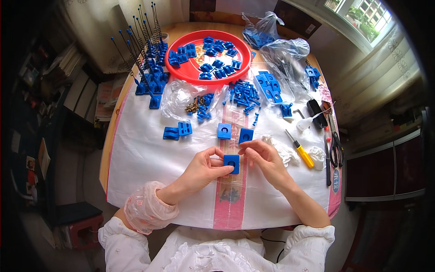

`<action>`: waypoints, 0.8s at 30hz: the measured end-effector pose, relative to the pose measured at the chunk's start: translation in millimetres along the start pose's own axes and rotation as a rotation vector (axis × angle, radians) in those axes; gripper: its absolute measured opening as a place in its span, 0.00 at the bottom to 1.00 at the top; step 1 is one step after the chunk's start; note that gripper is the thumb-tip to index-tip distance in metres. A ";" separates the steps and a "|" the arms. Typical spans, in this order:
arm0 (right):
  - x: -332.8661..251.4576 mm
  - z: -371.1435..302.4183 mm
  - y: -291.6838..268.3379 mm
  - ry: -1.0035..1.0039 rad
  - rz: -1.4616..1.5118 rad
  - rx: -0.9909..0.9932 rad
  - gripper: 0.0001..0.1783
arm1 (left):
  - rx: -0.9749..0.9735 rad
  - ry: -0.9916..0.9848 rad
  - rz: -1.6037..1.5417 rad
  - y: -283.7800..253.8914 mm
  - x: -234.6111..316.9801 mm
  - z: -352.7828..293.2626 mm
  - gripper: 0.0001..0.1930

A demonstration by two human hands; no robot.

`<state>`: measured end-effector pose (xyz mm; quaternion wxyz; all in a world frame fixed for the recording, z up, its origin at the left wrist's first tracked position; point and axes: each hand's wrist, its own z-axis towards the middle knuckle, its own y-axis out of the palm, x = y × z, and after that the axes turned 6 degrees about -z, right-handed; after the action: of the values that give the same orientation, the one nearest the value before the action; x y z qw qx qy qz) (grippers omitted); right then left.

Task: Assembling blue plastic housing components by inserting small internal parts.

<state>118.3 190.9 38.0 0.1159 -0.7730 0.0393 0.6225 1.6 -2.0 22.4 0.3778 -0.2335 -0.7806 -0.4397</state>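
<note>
My left hand (pixel 205 168) pinches a square blue plastic block (pixel 231 164) with a round hole, its face turned up, above the middle of the cloth. Just to the right of it, my right hand (pixel 267 161) hovers with thumb and fingertips bent toward the block and a little apart; I see nothing in them. Beyond my right fingers lies a tilted blue block with a hole (pixel 246 135). Another holed block (pixel 224 131) rests to its left. Farther left, a pair of blue slotted blocks (pixel 184 128) sits together.
A red tray (pixel 172 71) holds several blue parts. Loose blue pins (pixel 244 94) and a plastic bag with brass screws (pixel 195 104) lie nearer. Spring-topped blue pieces (pixel 152 81) stand at the left. On the right are a yellow screwdriver (pixel 304 156), scissors (pixel 336 152) and crumpled white plastic (pixel 284 152).
</note>
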 end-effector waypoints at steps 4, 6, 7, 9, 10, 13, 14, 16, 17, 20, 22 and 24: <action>10.2 -5.8 6.1 0.033 0.041 -0.020 0.18 | -0.004 -0.008 0.003 1.5 1.6 -0.2 0.13; 7.0 -10.7 13.9 0.004 0.120 -0.023 0.16 | -0.016 0.003 0.012 1.6 1.7 -0.7 0.13; 6.9 -12.5 15.0 0.010 0.118 -0.044 0.16 | -0.022 0.008 0.017 1.6 0.9 -0.9 0.14; 8.8 -14.1 18.7 0.010 0.127 -0.082 0.15 | -0.051 0.049 0.050 1.6 -1.6 -0.7 0.15; 14.4 -13.4 22.6 -0.088 0.141 -0.050 0.14 | -0.067 0.069 0.066 1.7 -2.6 -0.6 0.15; 20.5 -13.6 18.9 -0.112 0.035 -0.051 0.13 | -0.079 0.083 0.104 5.1 0.6 -3.0 0.16; 20.4 -13.3 19.1 -0.117 0.041 -0.042 0.12 | -0.079 0.084 0.111 5.5 0.1 -3.2 0.17; 18.8 -12.5 20.9 -0.128 0.051 -0.025 0.11 | -0.078 0.088 0.124 5.4 -0.7 -3.1 0.17; 18.0 -12.6 21.1 -0.123 0.059 -0.022 0.11 | -0.077 0.089 0.129 5.4 -1.0 -2.9 0.17; 18.5 -12.9 21.5 -0.117 0.085 -0.015 0.10 | -0.077 0.094 0.139 4.9 -1.7 -2.6 0.17; 22.1 -12.4 21.2 -0.123 0.103 -0.010 0.09 | -0.083 0.099 0.140 4.8 -1.5 -2.9 0.17; 24.4 -11.6 22.4 -0.154 0.111 0.011 0.09 | -0.089 0.108 0.137 4.3 -3.4 -2.3 0.18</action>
<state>130.1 168.6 13.7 0.0882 -0.7189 0.0764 0.6853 7.6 -1.9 22.6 0.4379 -0.2791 -0.7209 -0.4590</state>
